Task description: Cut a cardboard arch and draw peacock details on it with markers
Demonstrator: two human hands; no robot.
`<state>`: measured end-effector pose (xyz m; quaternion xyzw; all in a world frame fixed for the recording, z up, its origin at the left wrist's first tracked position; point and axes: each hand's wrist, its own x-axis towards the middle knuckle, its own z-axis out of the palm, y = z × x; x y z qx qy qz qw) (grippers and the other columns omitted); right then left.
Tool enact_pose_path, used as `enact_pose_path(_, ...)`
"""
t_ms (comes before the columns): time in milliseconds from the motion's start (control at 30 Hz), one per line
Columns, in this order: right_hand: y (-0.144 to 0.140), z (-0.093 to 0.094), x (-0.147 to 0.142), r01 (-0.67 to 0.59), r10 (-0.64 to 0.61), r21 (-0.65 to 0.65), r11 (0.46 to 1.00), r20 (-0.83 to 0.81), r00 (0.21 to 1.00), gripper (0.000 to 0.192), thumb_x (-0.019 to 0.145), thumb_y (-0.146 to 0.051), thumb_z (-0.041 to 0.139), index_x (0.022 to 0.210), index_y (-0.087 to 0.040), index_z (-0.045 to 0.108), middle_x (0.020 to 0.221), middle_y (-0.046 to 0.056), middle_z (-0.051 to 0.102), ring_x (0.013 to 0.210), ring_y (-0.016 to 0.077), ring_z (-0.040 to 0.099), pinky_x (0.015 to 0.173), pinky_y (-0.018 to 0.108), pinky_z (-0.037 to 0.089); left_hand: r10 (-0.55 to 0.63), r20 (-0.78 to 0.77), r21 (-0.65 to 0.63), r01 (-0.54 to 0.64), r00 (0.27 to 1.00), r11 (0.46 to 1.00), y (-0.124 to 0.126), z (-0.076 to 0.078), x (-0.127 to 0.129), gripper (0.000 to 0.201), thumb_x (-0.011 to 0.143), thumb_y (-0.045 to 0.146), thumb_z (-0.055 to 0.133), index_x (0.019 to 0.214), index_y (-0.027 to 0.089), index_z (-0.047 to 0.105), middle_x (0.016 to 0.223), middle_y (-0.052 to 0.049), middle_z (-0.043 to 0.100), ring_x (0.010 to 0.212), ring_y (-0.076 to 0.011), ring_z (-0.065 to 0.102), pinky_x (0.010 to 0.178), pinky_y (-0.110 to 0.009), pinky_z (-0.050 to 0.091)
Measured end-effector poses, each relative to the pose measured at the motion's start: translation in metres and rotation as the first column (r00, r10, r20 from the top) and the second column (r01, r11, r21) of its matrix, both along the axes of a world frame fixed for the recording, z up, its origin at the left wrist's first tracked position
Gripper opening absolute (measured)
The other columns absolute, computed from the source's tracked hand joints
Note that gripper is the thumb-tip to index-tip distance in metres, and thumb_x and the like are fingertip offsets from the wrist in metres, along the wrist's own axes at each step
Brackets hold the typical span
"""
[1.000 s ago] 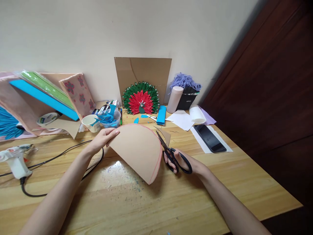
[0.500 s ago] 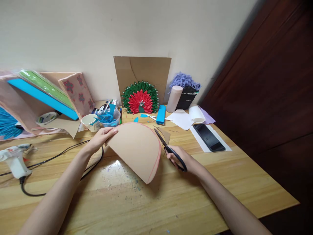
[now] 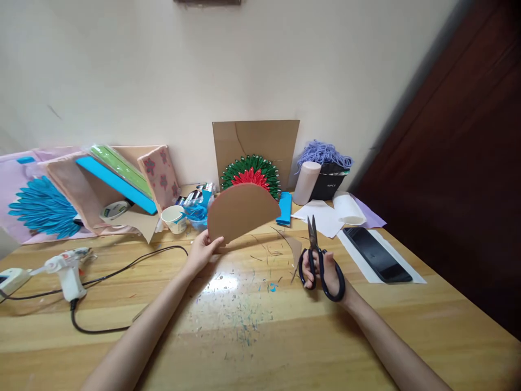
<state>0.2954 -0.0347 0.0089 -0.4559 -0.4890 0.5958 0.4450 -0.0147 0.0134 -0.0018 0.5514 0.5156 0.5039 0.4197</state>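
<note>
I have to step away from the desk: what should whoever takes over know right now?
Left hand: grips the cardboard half-disc at its lower corner, lifted off the wooden table.
Right hand: in the black scissors, blades shut, pointing up, clear of the disc.
Done: the curved edge looks fully cut; an offcut lies by the scissors.
Left: nothing visibly uncut on the disc.

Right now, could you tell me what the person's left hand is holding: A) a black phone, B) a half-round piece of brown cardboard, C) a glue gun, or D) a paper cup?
B: the left hand grips the half-round brown cardboard by its lower corner and holds it up off the table, while the right hand holds the black scissors.
</note>
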Motion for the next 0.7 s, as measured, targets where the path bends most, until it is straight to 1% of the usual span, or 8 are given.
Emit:
enact_pose_path(100, -0.001, 0.000, -0.002, -0.009, 0.008, -0.039, 0.999, -0.019, 1.000, 0.078, 0.043, -0.094, 0.036, 0.065, -0.019, 0.044, 0.041, -0.006, 0.042, 0.034, 0.0092, 0.043, 0.040, 0.024, 0.039, -0.035, -0.075, 0.049, 0.039, 0.997, 0.998, 0.001, -0.009, -0.002, 0.039, 0.072, 0.039, 0.062, 0.101, 0.012, 0.059, 0.100, -0.010, 0.068, 0.088, -0.0245, 0.064, 0.077, -0.036, 0.050)
enact_pose_path(133, -0.002, 0.000, -0.003, -0.015, 0.014, -0.049, 0.999, -0.020, 1.000, 0.078, 0.042, -0.094, 0.037, 0.064, -0.019, 0.044, 0.040, -0.006, 0.042, 0.034, 0.0090, 0.043, 0.040, 0.024, 0.039, -0.036, -0.141, 0.068, 0.046, 0.989, 0.997, 0.000, -0.010, -0.003, 0.038, 0.075, 0.037, 0.059, 0.104, 0.013, 0.059, 0.103, -0.010, 0.067, 0.091, -0.0247, 0.063, 0.079, -0.036, 0.049)
enact_pose_path(167, -0.002, 0.000, -0.004, -0.020, 0.018, -0.060, 0.998, -0.019, 1.000, 0.078, 0.041, -0.094, 0.038, 0.064, -0.019, 0.045, 0.040, -0.006, 0.041, 0.033, 0.0089, 0.043, 0.039, 0.024, 0.039, -0.017, -0.230, 0.087, 0.038, 0.973, 0.996, 0.000, -0.011, -0.004, 0.037, 0.076, 0.035, 0.057, 0.106, 0.013, 0.060, 0.105, -0.010, 0.067, 0.093, -0.0249, 0.062, 0.080, -0.036, 0.048)
enact_pose_path(233, -0.002, 0.000, -0.006, -0.025, 0.024, -0.078, 0.997, -0.012, 1.000, 0.078, 0.041, -0.094, 0.039, 0.064, -0.019, 0.045, 0.039, -0.006, 0.041, 0.033, 0.0087, 0.043, 0.039, 0.024, 0.039, 0.054, -0.410, 0.120, -0.004, 0.910, 0.993, -0.002, -0.010, -0.006, 0.034, 0.077, 0.034, 0.056, 0.104, 0.014, 0.062, 0.101, -0.010, 0.068, 0.093, -0.0261, 0.060, 0.081, -0.037, 0.046)
enact_pose_path(300, -0.001, -0.001, -0.007, -0.018, 0.018, -0.089, 0.996, -0.004, 1.000, 0.078, 0.040, -0.094, 0.038, 0.063, -0.020, 0.045, 0.038, -0.007, 0.041, 0.032, 0.0086, 0.043, 0.038, 0.023, 0.039, 0.112, -0.509, 0.138, -0.048, 0.853, 0.989, -0.003, -0.009, -0.008, 0.030, 0.076, 0.034, 0.057, 0.097, 0.015, 0.066, 0.092, -0.009, 0.068, 0.088, -0.0273, 0.059, 0.079, -0.039, 0.044)
enact_pose_path(400, 0.000, -0.005, -0.007, -0.025, 0.025, -0.114, 0.993, 0.002, 1.000, 0.078, 0.039, -0.094, 0.038, 0.063, -0.020, 0.045, 0.037, -0.007, 0.041, 0.032, 0.0091, 0.043, 0.037, 0.023, 0.039, 0.123, -0.529, 0.133, -0.061, 0.840, 0.989, -0.002, -0.010, -0.011, 0.027, 0.076, 0.035, 0.056, 0.091, 0.016, 0.068, 0.088, -0.009, 0.068, 0.084, -0.0273, 0.058, 0.076, -0.038, 0.043)
enact_pose_path(533, -0.001, -0.010, -0.008, -0.031, 0.032, -0.118, 0.993, 0.010, 0.999, 0.078, 0.042, -0.093, 0.038, 0.065, -0.019, 0.045, 0.039, -0.006, 0.043, 0.032, 0.0091, 0.044, 0.038, 0.023, 0.037, 0.123, -0.530, 0.126, -0.066, 0.839, 0.990, 0.000, -0.015, -0.012, 0.028, 0.077, 0.034, 0.055, 0.094, 0.016, 0.067, 0.092, -0.009, 0.068, 0.087, -0.0269, 0.058, 0.077, -0.037, 0.043)
enact_pose_path(700, -0.006, -0.007, -0.011, -0.030, 0.034, -0.106, 0.994, 0.039, 0.999, 0.078, 0.046, -0.093, 0.036, 0.067, -0.018, 0.046, 0.041, -0.006, 0.043, 0.033, 0.0089, 0.044, 0.040, 0.023, 0.037, 0.118, -0.507, 0.111, -0.071, 0.854, 0.991, 0.003, -0.020, -0.013, 0.030, 0.077, 0.034, 0.055, 0.098, 0.015, 0.066, 0.098, -0.010, 0.068, 0.091, -0.0272, 0.058, 0.080, -0.038, 0.043)
